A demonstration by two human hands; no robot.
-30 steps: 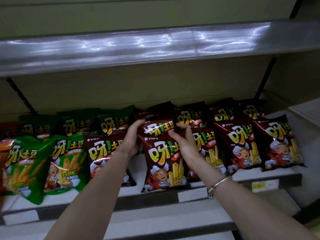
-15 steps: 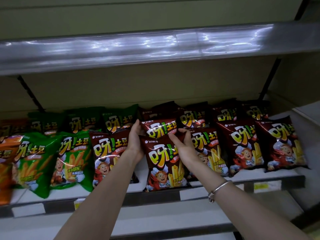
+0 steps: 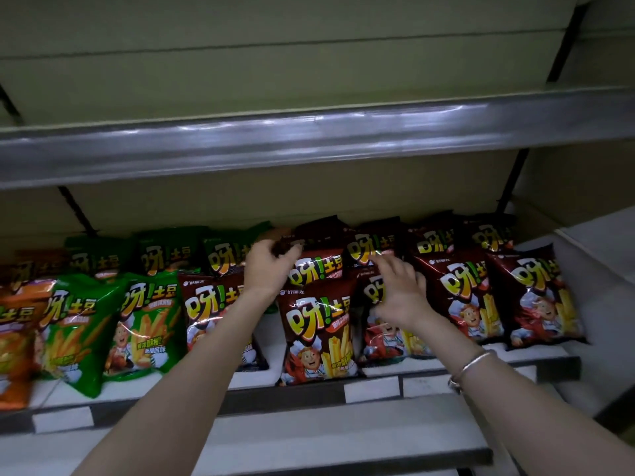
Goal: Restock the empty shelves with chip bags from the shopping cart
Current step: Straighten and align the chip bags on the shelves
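Note:
Dark red chip bags stand in rows on the middle shelf (image 3: 374, 389). One front-row bag (image 3: 318, 333) stands upright at the centre, and a second dark red bag (image 3: 318, 271) leans behind it. My left hand (image 3: 269, 269) reaches over the front row and its curled fingers pinch the crumpled top edge of that second bag. My right hand (image 3: 398, 293) hovers with fingers spread in front of the neighbouring dark red bag (image 3: 381, 338) and holds nothing. No shopping cart is in view.
Green chip bags (image 3: 147, 314) fill the shelf's left part, with orange bags (image 3: 13, 338) at the far left. More dark red bags (image 3: 536, 300) stand to the right. An upper shelf's metal edge (image 3: 309, 135) overhangs the row. A white lower shelf (image 3: 326, 438) juts out below.
My left hand has risen from the side of the bag to pinch its top edge. My right hand has let go of the bags and drifted right, fingers spread.

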